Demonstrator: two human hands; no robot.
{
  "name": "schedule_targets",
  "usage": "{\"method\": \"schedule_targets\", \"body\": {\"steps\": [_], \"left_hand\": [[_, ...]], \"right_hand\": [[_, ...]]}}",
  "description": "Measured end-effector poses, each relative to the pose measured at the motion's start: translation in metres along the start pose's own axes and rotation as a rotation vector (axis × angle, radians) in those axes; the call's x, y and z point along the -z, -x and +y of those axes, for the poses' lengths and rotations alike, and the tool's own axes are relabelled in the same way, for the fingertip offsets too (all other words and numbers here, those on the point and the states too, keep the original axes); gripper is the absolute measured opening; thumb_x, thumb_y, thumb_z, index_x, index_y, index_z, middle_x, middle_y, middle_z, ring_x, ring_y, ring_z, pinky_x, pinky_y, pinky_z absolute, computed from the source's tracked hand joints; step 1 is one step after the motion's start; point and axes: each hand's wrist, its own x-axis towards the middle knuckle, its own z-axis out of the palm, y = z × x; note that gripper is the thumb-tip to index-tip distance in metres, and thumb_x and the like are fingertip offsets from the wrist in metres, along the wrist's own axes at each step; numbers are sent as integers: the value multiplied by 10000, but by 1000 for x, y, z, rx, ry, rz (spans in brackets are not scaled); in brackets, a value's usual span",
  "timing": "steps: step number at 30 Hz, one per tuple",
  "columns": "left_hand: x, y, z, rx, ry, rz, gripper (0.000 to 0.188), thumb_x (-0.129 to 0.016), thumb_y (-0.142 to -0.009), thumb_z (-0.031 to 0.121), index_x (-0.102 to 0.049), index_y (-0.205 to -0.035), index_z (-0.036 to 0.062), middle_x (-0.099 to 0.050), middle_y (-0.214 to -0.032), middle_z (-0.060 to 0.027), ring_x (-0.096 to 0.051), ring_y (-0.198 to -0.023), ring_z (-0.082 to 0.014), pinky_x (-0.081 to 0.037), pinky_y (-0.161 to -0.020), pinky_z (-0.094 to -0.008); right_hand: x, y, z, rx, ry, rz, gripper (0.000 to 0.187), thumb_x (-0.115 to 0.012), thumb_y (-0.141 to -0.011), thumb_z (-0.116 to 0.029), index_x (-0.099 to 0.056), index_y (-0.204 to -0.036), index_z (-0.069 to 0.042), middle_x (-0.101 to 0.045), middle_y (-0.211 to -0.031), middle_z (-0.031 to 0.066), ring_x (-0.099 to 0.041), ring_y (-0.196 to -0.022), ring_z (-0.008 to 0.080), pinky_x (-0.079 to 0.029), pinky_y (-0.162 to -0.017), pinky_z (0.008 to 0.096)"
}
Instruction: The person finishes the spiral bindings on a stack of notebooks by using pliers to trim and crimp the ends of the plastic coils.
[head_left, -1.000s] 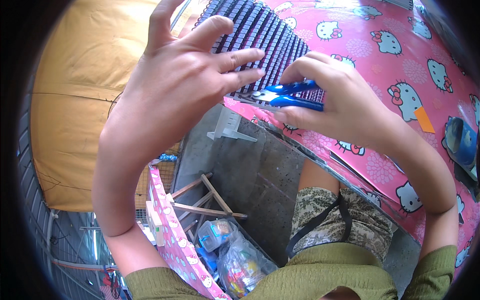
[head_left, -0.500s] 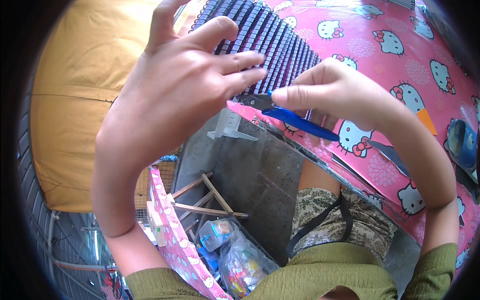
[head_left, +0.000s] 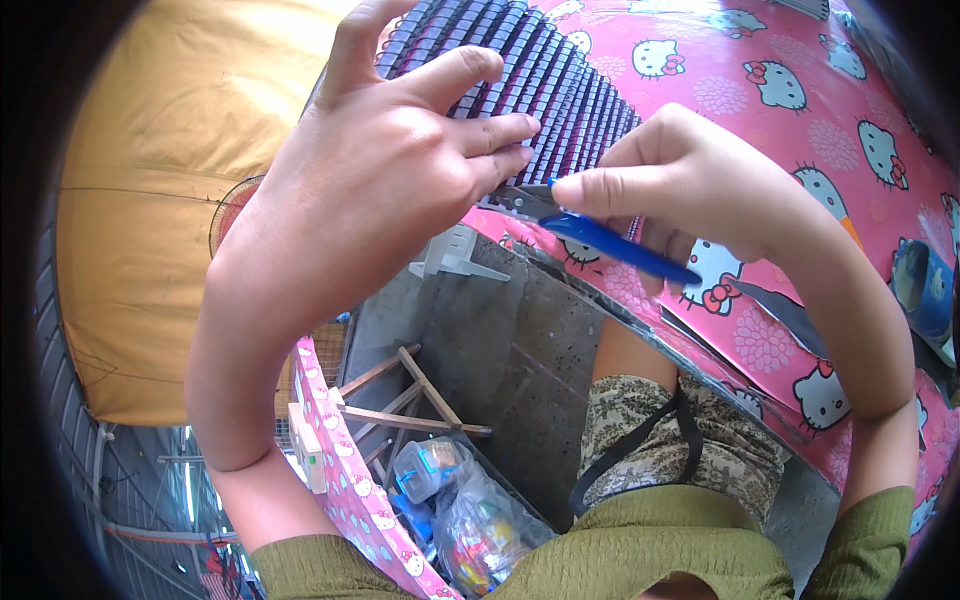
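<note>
A woven sheet of small silvery-grey pieces in dark rows, with purplish-red lines between [head_left: 570, 95], lies at the table's near left edge. Across its left part reaches my left hand [head_left: 400, 165], its fingers apart and fingertips on or just over the rows. My right hand [head_left: 680, 190] is closed on blue-handled pliers [head_left: 625, 252], thumb on top. Their dark metal jaws point left, at the sheet's near edge beneath my left fingers. Whether anything sits between the jaws cannot be made out.
A pink cartoon-print cover lies over the table [head_left: 720, 95]. A blue roll-like object [head_left: 922, 285] sits at the right. Below are a wooden frame [head_left: 430, 385], a lidded clear box [head_left: 428, 468] and a plastic bag [head_left: 480, 535]. A yellow-orange sheet [head_left: 150, 220] hangs at left.
Both hands have shifted slightly right, the left one also a little lower. The pliers moved along with my right hand and stay in its grip.
</note>
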Motion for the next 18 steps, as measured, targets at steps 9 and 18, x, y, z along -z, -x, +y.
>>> {"method": "schedule_targets", "body": {"steps": [9,18], "left_hand": [[10,-16,15,91,-1,-182,321,-735,-698,160,-742,-1008,244,-672,-1139,114,-485,-1169,-130,-214,-1052,-385],[3,-13,6,-24,-59,-120,332,-745,-689,152,-741,-1011,235,-668,-1151,108,-489,-1162,-133,-227,-1045,-382]], "right_hand": [[-10,5,48,800,652,434,450,-762,-718,-203,-570,-1084,-25,-573,-983,152,-590,-920,305,-481,-796,380],[9,-9,22,307,407,13,356,-733,-775,-345,-683,-892,-13,-658,-812,115,-639,-607,194,-498,-528,350]]}}
